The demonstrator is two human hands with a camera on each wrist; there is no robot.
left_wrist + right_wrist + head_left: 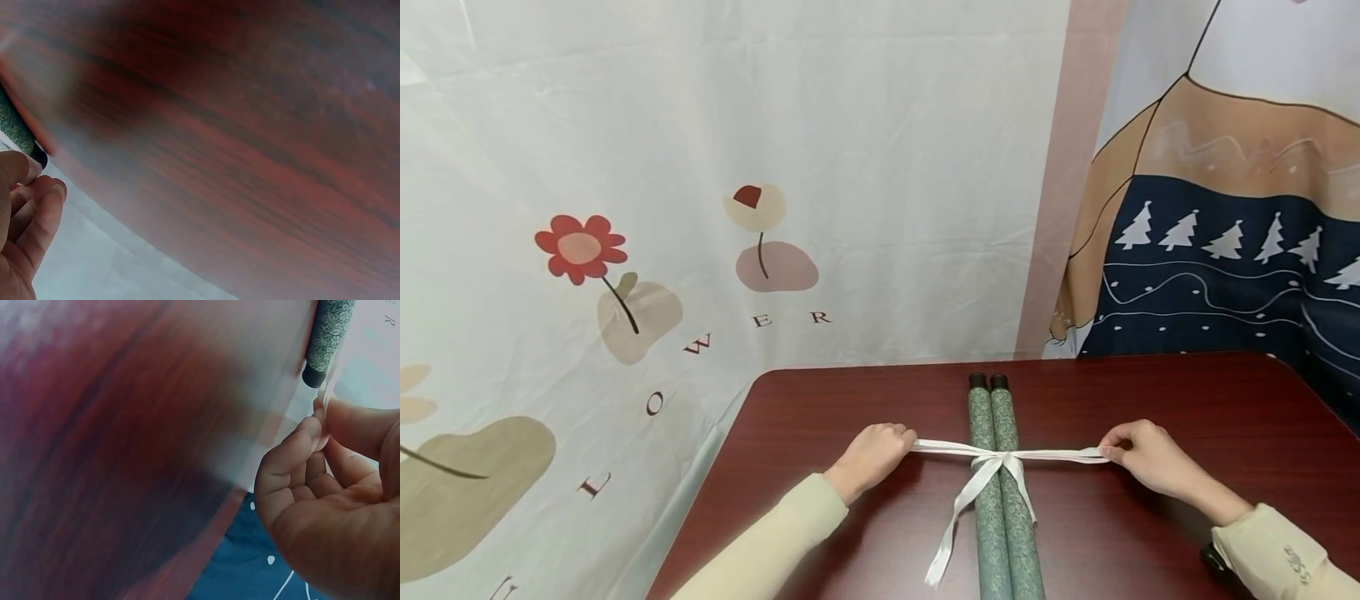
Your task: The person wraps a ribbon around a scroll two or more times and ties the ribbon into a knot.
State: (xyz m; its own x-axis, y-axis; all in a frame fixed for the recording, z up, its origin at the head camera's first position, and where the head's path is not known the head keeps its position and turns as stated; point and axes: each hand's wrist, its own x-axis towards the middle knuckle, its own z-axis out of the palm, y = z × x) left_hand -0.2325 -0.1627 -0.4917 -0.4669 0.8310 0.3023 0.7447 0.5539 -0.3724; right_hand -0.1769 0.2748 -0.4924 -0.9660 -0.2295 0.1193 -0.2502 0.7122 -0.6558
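Two green patterned scrolls (pixel 992 533) with black end knobs lie side by side on the table. A white ribbon (pixel 1052 456) goes round both and is knotted in a bow on top, its two tails hanging toward the near side. To the left of the scrolls, my left hand (pixel 872 458) pinches one bow loop at its end. My right hand (pixel 1153 458) pinches the other loop between thumb and forefinger, so the ribbon stretches nearly straight across the scrolls. In the right wrist view, the ribbon (pixel 324 394) emerges from the fingertips beside a scroll's black knob (pixel 314 376).
A dark red wood-grain table (pixel 1150 392) with rounded far corners carries the scrolls. Close behind it hangs a pale cloth (pixel 887 167) printed with flowers and letters, and a figure with a navy tree pattern (pixel 1210 275) fills the right side.
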